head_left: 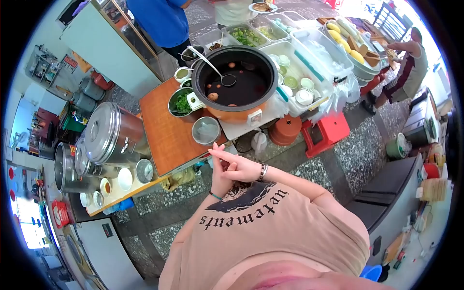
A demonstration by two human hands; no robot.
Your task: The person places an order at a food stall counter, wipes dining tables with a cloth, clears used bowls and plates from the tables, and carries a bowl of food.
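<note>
My left hand and my right hand are pressed together in front of my chest. The fingers of both are closed and overlapping, and no object shows between them. A thin green band circles my left wrist, and bracelets sit on my right. Just beyond my fingertips, a metal container with something pale inside stands at the corner of the wooden table. Past it is a large orange pot of dark liquid, with eggs and a ladle in it.
Bowls of greens stand beside the pot, and plastic tubs with cups to its right. A red stool is on the floor. Large steel pots stand at left. Other people stand at the back and far right.
</note>
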